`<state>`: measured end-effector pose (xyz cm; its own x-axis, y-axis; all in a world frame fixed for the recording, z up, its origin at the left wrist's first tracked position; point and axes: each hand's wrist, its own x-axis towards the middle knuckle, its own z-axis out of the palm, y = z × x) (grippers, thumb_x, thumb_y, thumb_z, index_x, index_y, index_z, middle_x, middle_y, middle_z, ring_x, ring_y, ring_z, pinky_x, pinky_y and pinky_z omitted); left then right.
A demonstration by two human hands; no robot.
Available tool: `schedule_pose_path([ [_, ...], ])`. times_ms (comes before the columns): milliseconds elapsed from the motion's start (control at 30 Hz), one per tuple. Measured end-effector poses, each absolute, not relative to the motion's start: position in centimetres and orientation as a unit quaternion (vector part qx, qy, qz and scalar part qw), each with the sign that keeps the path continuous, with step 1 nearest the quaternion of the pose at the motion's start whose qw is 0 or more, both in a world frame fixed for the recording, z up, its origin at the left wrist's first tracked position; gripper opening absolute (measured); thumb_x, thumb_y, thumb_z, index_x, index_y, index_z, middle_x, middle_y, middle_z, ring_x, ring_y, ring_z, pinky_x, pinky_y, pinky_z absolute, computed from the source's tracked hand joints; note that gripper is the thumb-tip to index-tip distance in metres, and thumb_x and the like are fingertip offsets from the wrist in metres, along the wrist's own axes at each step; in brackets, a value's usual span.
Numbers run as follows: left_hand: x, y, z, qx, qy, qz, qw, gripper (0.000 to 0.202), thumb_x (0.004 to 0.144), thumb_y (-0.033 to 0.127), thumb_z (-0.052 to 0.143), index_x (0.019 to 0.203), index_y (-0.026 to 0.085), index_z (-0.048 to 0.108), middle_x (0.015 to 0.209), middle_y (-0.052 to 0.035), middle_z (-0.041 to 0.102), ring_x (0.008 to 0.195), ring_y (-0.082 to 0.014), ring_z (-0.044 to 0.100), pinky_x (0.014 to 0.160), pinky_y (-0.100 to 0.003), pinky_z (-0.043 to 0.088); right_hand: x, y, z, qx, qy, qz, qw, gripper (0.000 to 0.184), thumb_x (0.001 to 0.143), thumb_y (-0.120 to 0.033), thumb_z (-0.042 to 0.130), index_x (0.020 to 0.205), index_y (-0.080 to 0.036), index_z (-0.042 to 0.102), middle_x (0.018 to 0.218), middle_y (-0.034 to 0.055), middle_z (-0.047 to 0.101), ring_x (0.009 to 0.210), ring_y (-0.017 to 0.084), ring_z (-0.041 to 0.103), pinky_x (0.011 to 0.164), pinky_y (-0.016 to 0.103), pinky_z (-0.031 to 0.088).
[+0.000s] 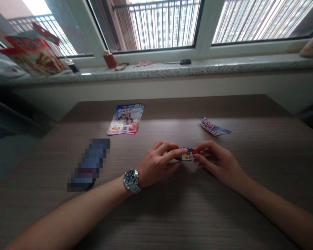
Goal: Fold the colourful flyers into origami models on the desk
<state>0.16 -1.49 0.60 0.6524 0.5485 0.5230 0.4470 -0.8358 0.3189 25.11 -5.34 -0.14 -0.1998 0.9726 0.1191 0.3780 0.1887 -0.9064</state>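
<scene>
Two hands pinched one small folded paper [190,154], right of the leaflets [125,119] and nearer: left hand [159,161] and right hand [216,161] closed fingertips on its ends. One other folded piece [215,126] lay further right of them.

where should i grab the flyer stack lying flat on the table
Flyer stack lies flat and thin, short edge toward you, sheets slightly fanned. Come from the near side, probably lift the near right corner with the fingers and pinch it, thumb on top. Left hand and right hand both pinch the folded slip now.
</scene>
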Motion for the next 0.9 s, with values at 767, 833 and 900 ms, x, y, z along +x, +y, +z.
schedule_pose_path([
  [767,-0.5,0.1,0.4,0.841,0.31,0.373,0.241,0.008,0.094,0.018,0.06,0.102,0.018,0.063,0.104,-0.0056,0.066,0.095,-0.014,0.065,0.085,-0.028,0.055,26.9,-4.4,0.5,-0.505,-0.73,0.272,0.372,0.018,0.092,-0.034,0.061,0.108,-0.025,0.061,0.089,0.0041,0.073,0.07,0.019,0.07,0.064,0.032,0.06],
  [833,-0.6,0.1,0.4,0.84,0.309,0.37,0.248,0.009,0.095,0.016,0.06,0.103,0.018,0.063,0.104,-0.0054,0.065,0.094,-0.0135,0.065,0.085,-0.027,0.055,27.4,-4.1,0.6,-0.513,-0.728,0.255,0.377,0.019,0.093,-0.035,0.06,0.109,-0.025,0.061,0.093,0.0057,0.074,0.071,0.019,0.07,0.065,0.034,0.059],
  [900,-0.6,0.1,0.3,0.838,0.309,0.368,0.257,0.009,0.094,0.015,0.06,0.103,0.017,0.063,0.105,-0.0053,0.065,0.093,-0.0128,0.066,0.084,-0.026,0.055,28.0,-3.7,0.6,-0.531,-0.72,0.23,0.384,0.019,0.094,-0.037,0.058,0.108,-0.024,0.062,0.098,0.0075,0.073,0.074,0.02,0.07,0.066,0.035,0.058],
])
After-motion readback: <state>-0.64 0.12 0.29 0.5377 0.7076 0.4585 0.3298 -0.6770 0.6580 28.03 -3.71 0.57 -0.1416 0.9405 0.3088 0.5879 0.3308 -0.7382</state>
